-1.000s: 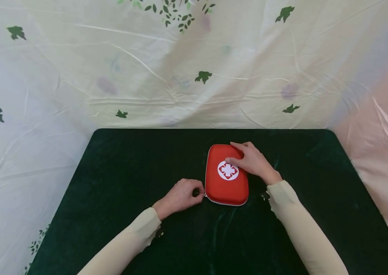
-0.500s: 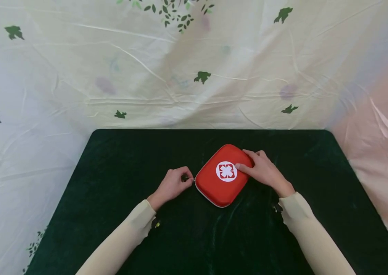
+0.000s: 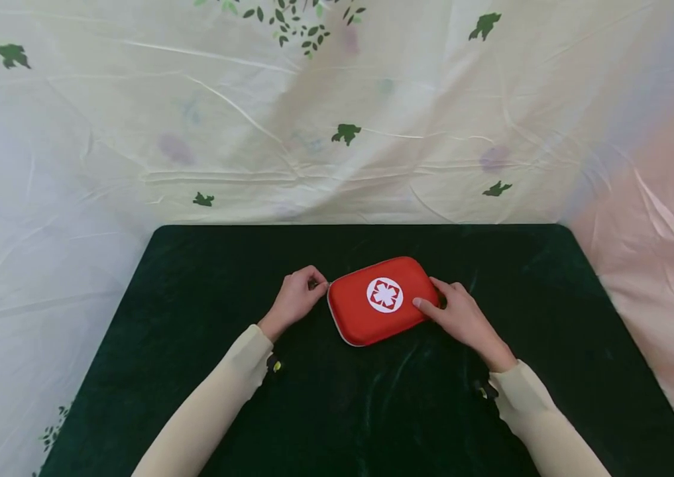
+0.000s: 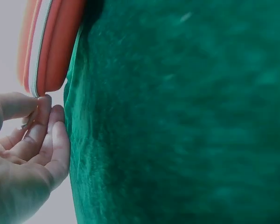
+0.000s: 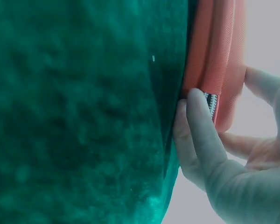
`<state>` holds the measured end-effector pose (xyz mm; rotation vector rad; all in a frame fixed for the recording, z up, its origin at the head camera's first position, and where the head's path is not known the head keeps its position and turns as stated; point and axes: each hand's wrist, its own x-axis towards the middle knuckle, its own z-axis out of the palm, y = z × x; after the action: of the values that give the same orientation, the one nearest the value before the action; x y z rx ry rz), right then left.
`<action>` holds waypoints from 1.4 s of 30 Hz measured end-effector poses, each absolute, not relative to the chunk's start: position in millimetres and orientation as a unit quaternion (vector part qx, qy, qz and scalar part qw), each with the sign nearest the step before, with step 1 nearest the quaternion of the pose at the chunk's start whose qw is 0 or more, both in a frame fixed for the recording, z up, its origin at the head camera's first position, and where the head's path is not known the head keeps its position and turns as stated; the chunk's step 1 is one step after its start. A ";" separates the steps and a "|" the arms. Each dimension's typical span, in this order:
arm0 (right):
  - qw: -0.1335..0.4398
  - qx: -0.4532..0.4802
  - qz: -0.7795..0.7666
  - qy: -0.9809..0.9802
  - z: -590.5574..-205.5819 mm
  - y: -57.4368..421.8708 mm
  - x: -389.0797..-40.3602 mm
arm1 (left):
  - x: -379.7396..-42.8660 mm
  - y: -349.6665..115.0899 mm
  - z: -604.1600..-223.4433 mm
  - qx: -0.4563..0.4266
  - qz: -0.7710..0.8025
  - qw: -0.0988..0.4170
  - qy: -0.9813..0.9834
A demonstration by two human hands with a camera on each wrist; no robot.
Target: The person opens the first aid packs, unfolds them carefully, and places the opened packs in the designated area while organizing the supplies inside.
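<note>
A red zippered first-aid case point(image 3: 381, 318) with a white round emblem lies slanted on the dark green cloth. At its upper left corner my left hand point(image 3: 297, 297) pinches the zipper pull between thumb and forefinger; in the left wrist view a small metal bit of the zipper pull point(image 4: 24, 125) shows between the fingers. My right hand point(image 3: 464, 318) grips the opposite end, thumb on the lid and fingers against the side. Beside those fingers, the right wrist view shows a short stretch of exposed zipper teeth point(image 5: 212, 103). The inside of the case is hidden.
The green-covered table point(image 3: 223, 424) has rounded far corners. A pale curtain point(image 3: 253, 152) with leaf prints hangs behind it and along both sides.
The case has turned counterclockwise from nearly upright to lying crosswise. My left hand moved up and left with the zipper pull, and my right hand shifted down and right with its end.
</note>
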<state>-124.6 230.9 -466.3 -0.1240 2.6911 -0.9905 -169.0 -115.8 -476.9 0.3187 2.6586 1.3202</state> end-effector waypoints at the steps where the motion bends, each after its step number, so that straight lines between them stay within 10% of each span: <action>1: 0.132 -0.040 -0.343 0.929 -466.9 230.9 -122.5 | -171.6 -114.8 -476.8 0.105 0.442 0.076 0.888; 29: 0.013 -0.054 -0.267 0.962 -458.4 227.7 -101.6 | -216.4 -99.0 -487.3 0.128 0.412 0.078 0.899; 42: -0.005 -0.216 -0.224 0.950 -458.2 201.7 -113.2 | -216.1 -101.4 -487.0 0.148 0.385 0.058 0.909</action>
<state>-113.2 201.7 -458.2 -0.6821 2.9951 -0.7054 -216.1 -101.4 -487.0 0.4483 2.7553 1.1669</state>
